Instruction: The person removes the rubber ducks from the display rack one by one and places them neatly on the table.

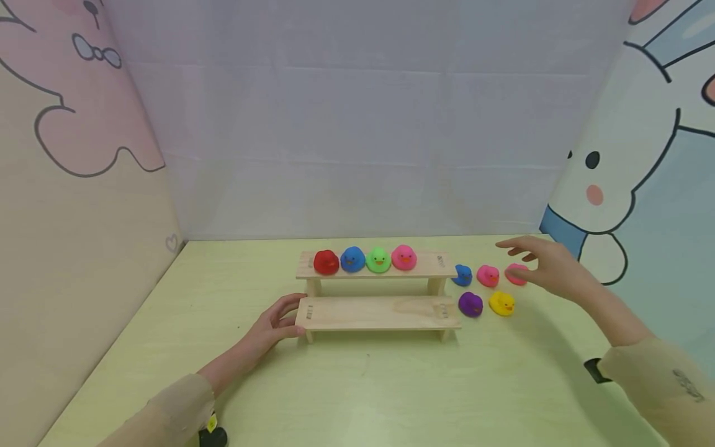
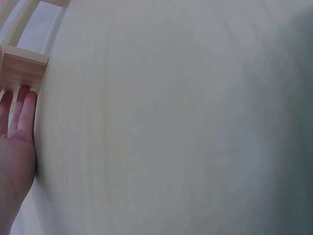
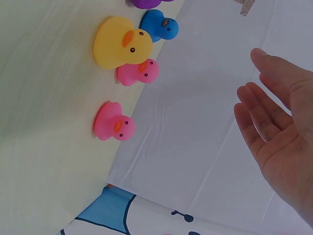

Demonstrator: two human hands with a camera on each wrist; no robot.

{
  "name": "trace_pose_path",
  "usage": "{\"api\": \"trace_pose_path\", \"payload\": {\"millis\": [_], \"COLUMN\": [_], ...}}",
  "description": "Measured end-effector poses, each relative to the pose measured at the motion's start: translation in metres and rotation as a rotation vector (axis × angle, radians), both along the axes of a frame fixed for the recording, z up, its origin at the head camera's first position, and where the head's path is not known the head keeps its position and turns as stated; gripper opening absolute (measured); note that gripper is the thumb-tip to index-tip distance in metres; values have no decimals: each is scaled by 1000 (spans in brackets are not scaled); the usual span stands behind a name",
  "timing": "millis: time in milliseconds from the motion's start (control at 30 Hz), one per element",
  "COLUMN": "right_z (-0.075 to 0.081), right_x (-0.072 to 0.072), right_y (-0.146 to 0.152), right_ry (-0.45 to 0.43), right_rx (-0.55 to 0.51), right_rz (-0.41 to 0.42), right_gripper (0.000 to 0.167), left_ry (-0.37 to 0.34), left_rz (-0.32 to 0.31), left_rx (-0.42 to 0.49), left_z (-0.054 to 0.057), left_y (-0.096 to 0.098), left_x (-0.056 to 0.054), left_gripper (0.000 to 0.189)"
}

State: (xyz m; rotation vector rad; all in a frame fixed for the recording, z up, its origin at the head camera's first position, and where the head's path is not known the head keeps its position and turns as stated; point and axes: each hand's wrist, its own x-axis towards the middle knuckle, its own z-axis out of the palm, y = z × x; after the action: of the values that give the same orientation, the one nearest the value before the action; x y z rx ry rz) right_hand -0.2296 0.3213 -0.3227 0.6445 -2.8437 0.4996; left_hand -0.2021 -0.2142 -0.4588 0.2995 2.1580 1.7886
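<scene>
Clock read from the head view, 12 = far side.

Left hand (image 1: 277, 321) at 9 o'clock on the two-step wooden rack (image 1: 385, 304) — clamped on the end of the lower step (image 1: 357, 315), thumb at the front corner, index at the back one. Left wrist view shows its other fingers running straight toward the wood, close to the table (image 1: 363, 385).

Right hand (image 1: 558, 271) raised at 2 to 3 o'clock of the rack, holding nothing, thumb and fingers spread apart. Head view has its thumb overlapping the outer pink duck (image 3: 110, 120); right wrist view shows clear air between them. Hands well apart.

Upper step (image 1: 432, 266) carries a close row, 9 to 3 o'clock: red duck (image 1: 326, 262), blue duck (image 1: 352, 259), green duck (image 1: 378, 260), pink duck (image 1: 404, 257). Can't tell if neighbours touch.

Five more on the table at 3 o'clock of the rack. Far line: small blue duck (image 1: 463, 275), inner pink duck (image 1: 487, 277), outer pink one. Near line: purple duck (image 1: 471, 305), then yellow duck (image 1: 502, 303).

Pale cloth (image 1: 363, 124) at 12. Cartoon panels: pink figure (image 1: 95, 130) at 10, white rabbit-like figure (image 1: 620, 136) at 2.
</scene>
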Motion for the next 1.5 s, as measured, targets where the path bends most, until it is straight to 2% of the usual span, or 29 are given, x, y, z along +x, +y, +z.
{"api": "trace_pose_path", "payload": {"millis": [200, 633, 933, 1167, 1500], "right_z": [1, 8, 9, 2, -20], "right_x": [-6, -22, -30, -35, -40], "right_y": [-16, -63, -97, -117, -138], "right_ry": [-34, 10, 84, 103, -1], "right_rx": [-22, -105, -170, -268, -448], "right_rz": [4, 133, 234, 293, 329], "right_gripper": [54, 52, 47, 44, 32], "left_ry": [1, 4, 1, 6, 22], "left_rz": [4, -3, 0, -1, -12], "left_rx": [1, 9, 10, 11, 25], "left_z": [1, 0, 0, 0, -2], "left_y": [0, 0, 0, 0, -1], "left_x": [0, 0, 0, 0, -2], "left_gripper": [64, 64, 65, 65, 65]}}
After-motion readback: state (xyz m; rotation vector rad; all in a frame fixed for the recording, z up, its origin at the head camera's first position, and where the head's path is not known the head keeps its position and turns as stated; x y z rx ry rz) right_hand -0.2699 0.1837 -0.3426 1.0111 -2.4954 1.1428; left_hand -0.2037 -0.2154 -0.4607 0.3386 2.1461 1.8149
